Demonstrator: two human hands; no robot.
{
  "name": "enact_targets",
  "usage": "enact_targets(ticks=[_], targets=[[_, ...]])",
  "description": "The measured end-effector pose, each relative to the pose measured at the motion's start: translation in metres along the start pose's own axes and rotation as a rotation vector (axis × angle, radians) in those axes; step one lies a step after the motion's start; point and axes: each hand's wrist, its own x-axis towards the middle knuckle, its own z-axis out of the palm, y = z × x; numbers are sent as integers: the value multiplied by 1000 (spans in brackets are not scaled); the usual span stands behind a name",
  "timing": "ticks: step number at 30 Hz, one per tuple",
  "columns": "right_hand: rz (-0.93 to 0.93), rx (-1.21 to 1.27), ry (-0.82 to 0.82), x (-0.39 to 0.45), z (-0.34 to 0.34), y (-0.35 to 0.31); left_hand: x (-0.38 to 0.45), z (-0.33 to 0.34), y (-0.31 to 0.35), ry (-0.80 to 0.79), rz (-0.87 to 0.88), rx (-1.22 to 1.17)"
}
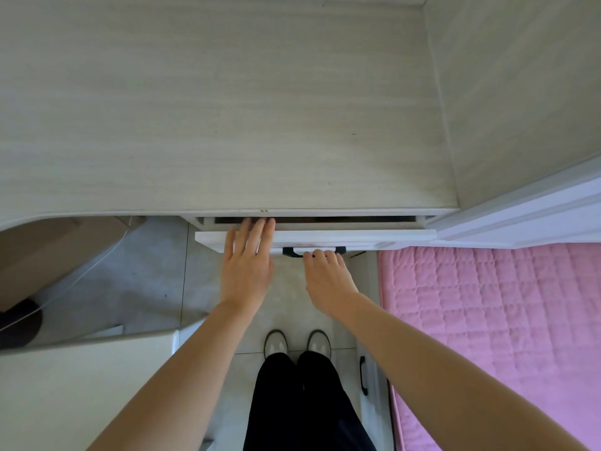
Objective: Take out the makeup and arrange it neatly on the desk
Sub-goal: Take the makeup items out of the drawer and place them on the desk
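A pale wood-grain desk (211,109) fills the upper view, with nothing on its top. Under its front edge a white drawer (357,237) stands pulled out a few centimetres, showing only a dark gap. My right hand (327,276) has its fingers curled round the drawer's black handle (289,251). My left hand (248,260) lies flat over the drawer front's left end, its straight fingertips reaching into the gap. No makeup shows; the drawer's inside is hidden.
A bed with a pink quilted cover (487,336) lies at the right, beside a white frame (520,219). A lower drawer with a black handle (363,375) is below. A white surface (81,385) sits at the lower left. My feet (297,343) stand on grey tiles.
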Motion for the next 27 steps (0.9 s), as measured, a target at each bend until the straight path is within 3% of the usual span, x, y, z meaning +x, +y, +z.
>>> enact_targets(ticks=[9,13,17,24,27], targets=[[-97,126,65,-24,-2,3,-3,2,6,75,-23,-14],[-164,230,349,-41,-17,8,-6,1,9,115,-48,-70],[-85,211,524,-45,-27,23,-10,-1,7,137,-38,-102],[69,17,299,-39,-16,54,-24,-6,8,78,-32,-96],[61,-1,281,-45,-15,60,-31,-7,9,64,-36,-80]])
